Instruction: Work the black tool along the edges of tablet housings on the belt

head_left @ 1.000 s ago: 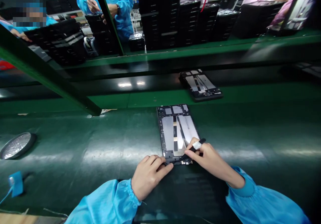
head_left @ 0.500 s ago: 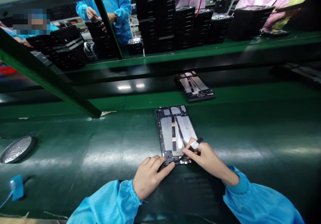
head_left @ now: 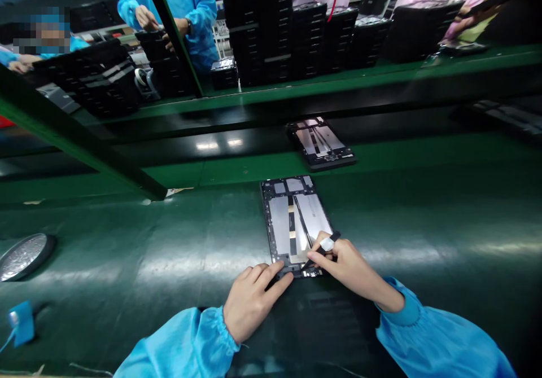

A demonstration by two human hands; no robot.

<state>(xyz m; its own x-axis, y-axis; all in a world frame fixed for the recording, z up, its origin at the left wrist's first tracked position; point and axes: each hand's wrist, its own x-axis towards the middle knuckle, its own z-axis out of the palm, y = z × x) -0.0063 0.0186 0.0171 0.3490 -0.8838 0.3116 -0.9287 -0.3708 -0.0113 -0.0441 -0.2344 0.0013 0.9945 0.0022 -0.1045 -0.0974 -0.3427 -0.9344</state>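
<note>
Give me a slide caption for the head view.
Left hand touches an open tablet on the green bench; right hand holds a black tool at its near edge.

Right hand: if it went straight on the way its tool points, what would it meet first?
Its tool tip seems to rest on the near end of the tablet; further along that line, the right hand would likely meet fingertips of the left hand. Depth is unclear.

Opened tablet [head_left: 294,225] flat on green bench, back cover off, silver plates exposed; thin black tool [head_left: 322,248] tip touching its near edge
</note>
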